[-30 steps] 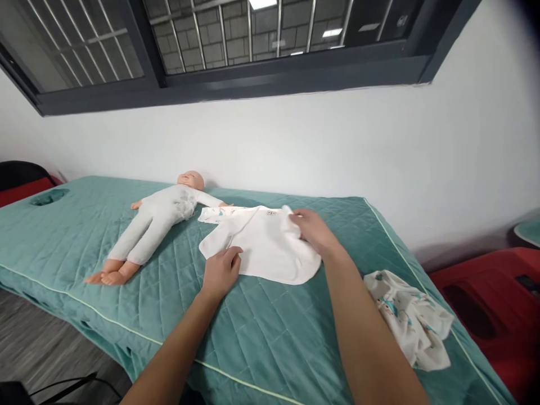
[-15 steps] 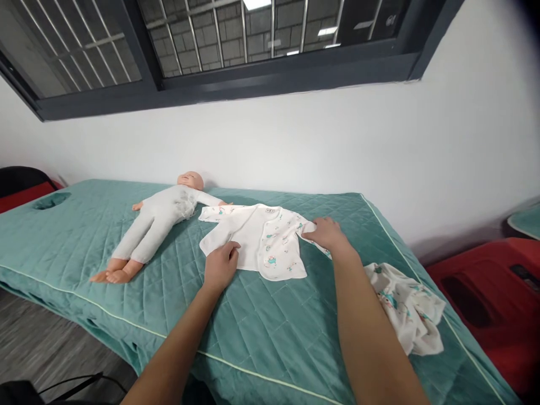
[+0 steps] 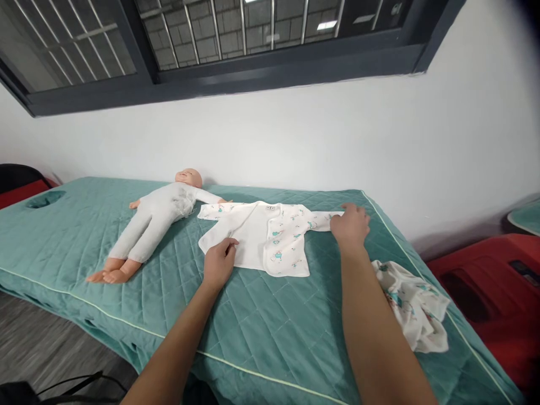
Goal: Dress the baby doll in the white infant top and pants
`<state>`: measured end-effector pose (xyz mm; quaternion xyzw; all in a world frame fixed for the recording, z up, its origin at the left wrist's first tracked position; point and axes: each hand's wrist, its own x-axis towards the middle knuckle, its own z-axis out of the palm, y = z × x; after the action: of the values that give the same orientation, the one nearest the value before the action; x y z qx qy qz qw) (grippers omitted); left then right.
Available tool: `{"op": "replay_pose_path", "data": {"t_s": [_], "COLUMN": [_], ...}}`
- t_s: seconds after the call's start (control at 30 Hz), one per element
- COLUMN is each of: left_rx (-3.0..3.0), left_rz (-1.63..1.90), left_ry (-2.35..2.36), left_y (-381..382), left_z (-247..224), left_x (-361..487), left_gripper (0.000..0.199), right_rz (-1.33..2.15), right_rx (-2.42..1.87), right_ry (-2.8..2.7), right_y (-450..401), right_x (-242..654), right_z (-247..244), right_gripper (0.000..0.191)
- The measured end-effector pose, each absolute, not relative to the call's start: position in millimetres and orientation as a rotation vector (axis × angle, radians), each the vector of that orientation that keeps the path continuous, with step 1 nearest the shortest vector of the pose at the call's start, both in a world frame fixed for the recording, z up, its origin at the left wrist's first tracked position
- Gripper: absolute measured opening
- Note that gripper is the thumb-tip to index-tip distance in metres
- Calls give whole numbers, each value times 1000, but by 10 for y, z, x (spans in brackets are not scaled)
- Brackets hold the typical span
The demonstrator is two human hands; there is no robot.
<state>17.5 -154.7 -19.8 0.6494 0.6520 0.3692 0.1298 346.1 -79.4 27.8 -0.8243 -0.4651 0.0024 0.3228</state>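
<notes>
A white baby shirt (image 3: 285, 239) with small green and red prints lies spread on a green quilted bed cover (image 3: 270, 326), its front partly folded open. My left hand (image 3: 219, 263) is closed with curled fingers on the plain front flap near the lower left edge. At the far end of the right sleeve, my right hand (image 3: 352, 226) grips the cuff, and the sleeve runs straight out sideways. To the left, a baby doll (image 3: 162, 205) in a white bodysuit lies on its back, one hand close to the shirt's left sleeve.
A crumpled printed baby garment (image 3: 415, 306) lies by the bed's right edge, next to my right forearm. Behind the bed stand a white wall (image 3: 270, 140) and a barred window (image 3: 236, 34). A red chair (image 3: 493, 287) is on the right. The bed has a hole (image 3: 45, 199) at its left end.
My right hand has moved right and slightly away, drawing the right sleeve from slanting down to straight out. My left hand stays on the front flap.
</notes>
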Motion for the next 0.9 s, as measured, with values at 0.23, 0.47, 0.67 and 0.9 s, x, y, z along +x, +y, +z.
{"op": "replay_pose_path", "data": {"t_s": [0.23,0.47,0.67,0.9], "left_rx": [1842,1820,1866,2098], "left_rz": [1100,1109,1054,968], "left_ry": [1859,1825,1834,1696], "left_y": [-1536,-1541,-1570,-1675], "left_z": [-219,-217,-178,-147], "left_x": [155,136,126,363], "left_gripper": [29,29,29,26], "right_rz": [93,27,-187,202], "right_rx": [-2190,-2201,-2142,-1596], "right_ry": [-1037,-959,-880,-1609], "right_y": [-616,-672,-773,-763], "right_x": [3528,3513,3404,2742], "right_z": [-36,-3,111,128], "right_gripper": [57,41,44,28]}}
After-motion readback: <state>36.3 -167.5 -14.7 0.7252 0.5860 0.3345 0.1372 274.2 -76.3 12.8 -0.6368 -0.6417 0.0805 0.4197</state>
